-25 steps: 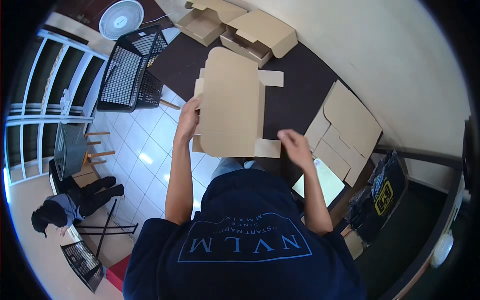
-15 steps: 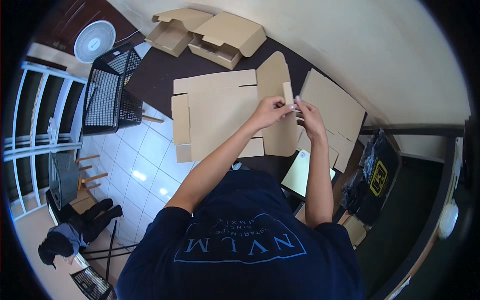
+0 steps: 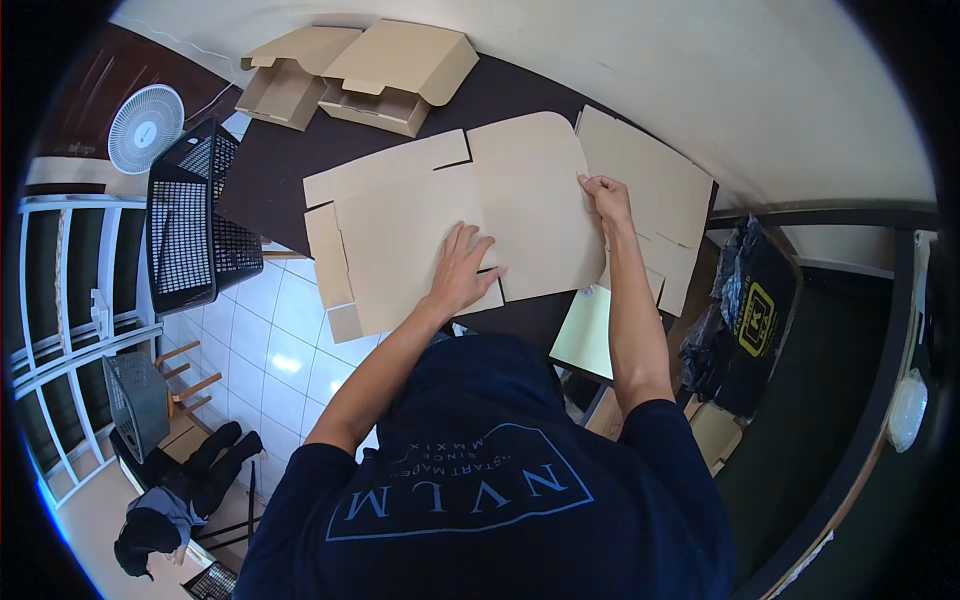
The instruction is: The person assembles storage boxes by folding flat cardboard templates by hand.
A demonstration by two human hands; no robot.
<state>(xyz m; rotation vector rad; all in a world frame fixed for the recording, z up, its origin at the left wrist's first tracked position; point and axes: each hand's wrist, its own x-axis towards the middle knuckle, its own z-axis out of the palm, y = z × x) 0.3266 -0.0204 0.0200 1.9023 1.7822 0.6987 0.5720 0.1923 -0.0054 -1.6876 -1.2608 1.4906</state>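
A flat, die-cut cardboard box blank [image 3: 400,215] lies across the dark table in front of me, its large rounded flap [image 3: 530,190] spread to the right. My left hand [image 3: 463,270] rests on the blank beside the flap's fold, fingers stretched and apart. At the flap's right edge, my right hand [image 3: 607,203] has its thumb and fingers closed on the cardboard. Part of the right fingers is hidden behind the edge. Small side flaps [image 3: 328,255] stick out at the blank's left end.
Two folded cardboard boxes [image 3: 400,65] stand at the back left. More flat blanks [image 3: 640,165] lie to the right, above a pale greenish panel [image 3: 583,335]. Black plastic crates [image 3: 183,235] and a fan [image 3: 146,130] are at left; another person [image 3: 165,520] sits lower left.
My left hand has left the right-hand edge and moved left onto the blank. The rounded flap has flattened out, and the blank sits slightly turned. My right hand stays by the flap's edge.
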